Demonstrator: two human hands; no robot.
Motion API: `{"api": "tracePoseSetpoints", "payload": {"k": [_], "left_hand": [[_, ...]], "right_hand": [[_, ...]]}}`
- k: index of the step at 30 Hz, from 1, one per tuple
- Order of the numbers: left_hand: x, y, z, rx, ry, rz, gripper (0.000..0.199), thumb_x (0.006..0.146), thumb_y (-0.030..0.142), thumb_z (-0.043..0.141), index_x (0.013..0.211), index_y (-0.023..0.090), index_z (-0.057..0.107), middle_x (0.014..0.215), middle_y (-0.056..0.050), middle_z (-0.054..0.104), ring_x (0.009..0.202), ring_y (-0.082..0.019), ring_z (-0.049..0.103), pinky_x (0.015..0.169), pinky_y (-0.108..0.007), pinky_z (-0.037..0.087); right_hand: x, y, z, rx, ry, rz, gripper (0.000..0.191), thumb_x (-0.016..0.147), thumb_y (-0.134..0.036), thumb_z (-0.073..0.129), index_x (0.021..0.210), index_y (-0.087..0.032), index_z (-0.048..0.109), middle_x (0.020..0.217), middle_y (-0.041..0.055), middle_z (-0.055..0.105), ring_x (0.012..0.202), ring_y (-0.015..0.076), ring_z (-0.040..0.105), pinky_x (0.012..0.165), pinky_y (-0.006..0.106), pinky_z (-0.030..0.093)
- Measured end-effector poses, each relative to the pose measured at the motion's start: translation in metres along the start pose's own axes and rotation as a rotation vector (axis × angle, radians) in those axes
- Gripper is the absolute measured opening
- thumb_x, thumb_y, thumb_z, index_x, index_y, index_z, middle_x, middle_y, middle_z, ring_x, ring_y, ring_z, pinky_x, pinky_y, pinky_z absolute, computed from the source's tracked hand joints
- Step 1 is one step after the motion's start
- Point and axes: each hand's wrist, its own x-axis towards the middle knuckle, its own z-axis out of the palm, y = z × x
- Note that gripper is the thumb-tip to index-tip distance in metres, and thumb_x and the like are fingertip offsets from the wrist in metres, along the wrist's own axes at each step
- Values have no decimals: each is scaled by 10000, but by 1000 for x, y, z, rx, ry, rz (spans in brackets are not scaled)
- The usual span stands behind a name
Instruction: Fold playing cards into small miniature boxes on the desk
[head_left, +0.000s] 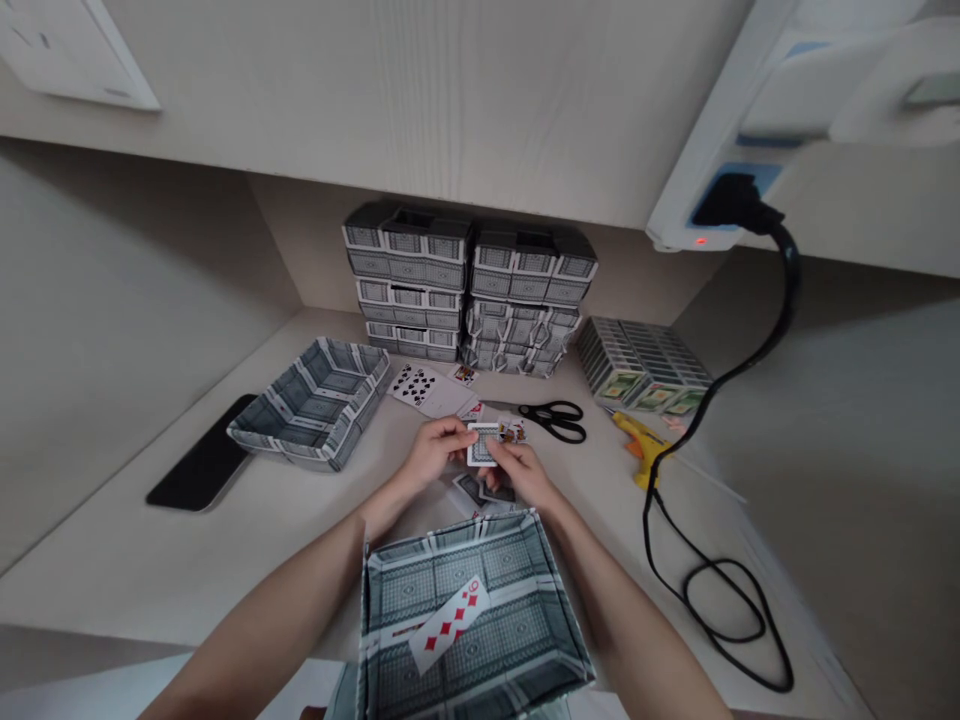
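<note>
Between both hands is a playing card (482, 446), its patterned back towards me, looking shorter than a full card. My left hand (436, 448) pinches its left edge, and my right hand (523, 470) grips the right side with the thumb on top. Just below them lie several loose card pieces (480, 492), partly hidden by the hands. Nearest me stands an open box made of playing cards (465, 560), with a cut strip of a nine of diamonds (450, 625) inside. Beyond the hands are face-up cards (420, 388) and black-handled scissors (559, 418).
A second card box (315, 400) sits at the left beside a black phone (199, 465). Stacked card boxes (409, 255) stand at the back wall. Rows of card packs (641, 360), a yellow glue gun (637, 445) and a black power cable (720, 385) occupy the right.
</note>
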Motion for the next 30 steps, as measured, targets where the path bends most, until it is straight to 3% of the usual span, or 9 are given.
{"api": "tracePoseSetpoints", "payload": {"k": [8,23,30], "left_hand": [[1,-1,-1,-5,5,3,356,547,424,691,486,132,497,410,57,448,413,-59,379,440,-191,260],[-1,-6,5,71,15,91,362,592,431,667,541,138,460,478,60,435,464,-53,367,466,-176,289],[2,-7,-3,180,-108,81,377,678,471,593,551,141,464,451,61,405,445,-58,347,439,-178,267]], "right_hand": [[-1,-1,0,-158,8,-62,539,772,-599,407,517,-149,559,394,-25,488,362,74,436,418,200,348],[4,7,-3,-97,-18,-45,472,764,-571,422,575,-156,545,428,-32,496,377,81,440,427,210,356],[3,3,-3,-76,-6,-60,459,763,-576,430,603,-161,543,443,-36,489,393,87,439,441,220,357]]}}
